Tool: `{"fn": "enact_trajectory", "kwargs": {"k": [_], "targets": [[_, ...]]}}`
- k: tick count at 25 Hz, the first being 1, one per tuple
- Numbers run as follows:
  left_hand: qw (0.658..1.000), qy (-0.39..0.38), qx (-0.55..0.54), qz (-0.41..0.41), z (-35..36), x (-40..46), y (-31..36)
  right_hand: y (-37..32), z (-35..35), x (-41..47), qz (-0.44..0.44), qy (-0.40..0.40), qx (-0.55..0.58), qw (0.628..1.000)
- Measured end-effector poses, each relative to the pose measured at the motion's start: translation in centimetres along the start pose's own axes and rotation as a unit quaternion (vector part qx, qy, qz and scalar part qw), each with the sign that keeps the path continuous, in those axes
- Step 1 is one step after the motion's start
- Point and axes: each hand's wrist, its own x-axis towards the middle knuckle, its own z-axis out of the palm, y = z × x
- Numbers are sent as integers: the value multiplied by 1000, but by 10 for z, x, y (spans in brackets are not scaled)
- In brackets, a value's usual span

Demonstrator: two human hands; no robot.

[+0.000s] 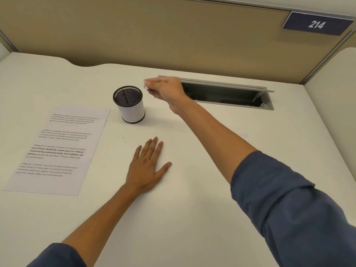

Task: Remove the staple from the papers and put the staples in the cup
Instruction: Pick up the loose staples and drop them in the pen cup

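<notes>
The left hand (147, 166) lies flat on the white desk (192, 218), fingers straight and holding nothing. The right hand (165, 89) is up in the air, blurry, so I cannot tell if its fingers pinch anything. The mesh cup (130, 105) stands just left of those fingertips. The paper (57, 151) lies left of the flat hand.

Both forearms bare; dark blue sleeves (289, 209) pushed up, creased at the folds.

Papers (57, 149) left of cup (131, 106)
</notes>
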Motion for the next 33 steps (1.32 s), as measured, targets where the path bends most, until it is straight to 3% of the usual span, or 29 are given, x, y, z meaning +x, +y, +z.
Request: {"fn": "enact_trajectory", "kwargs": {"k": [3,7,12,15,17,20,24,30,33], "targets": [[1000,6,-2,1,1,0,0,4,32,24,-69,8,-182,981],[1000,2,7,-1,0,0,1,9,56,41,-155,-19,-482,862],[1000,1,2,-1,0,0,1,11,66,39,-201,-78,-659,721],[1000,3,-3,-2,1,1,0,13,66,38,-222,-97,-691,681],[1000,0,0,-2,1,1,0,15,66,38,-236,-86,-693,676],[1000,-2,6,-3,0,1,0,15,62,40,-245,-63,-672,696],[1000,4,3,-3,1,1,0,12,42,30,-242,-56,-604,758],[1000,10,-4,-1,2,1,0,39,-68,-40,-228,57,-513,826],[1000,10,3,-3,2,1,0,72,-147,-76,-147,114,-573,798]]}}
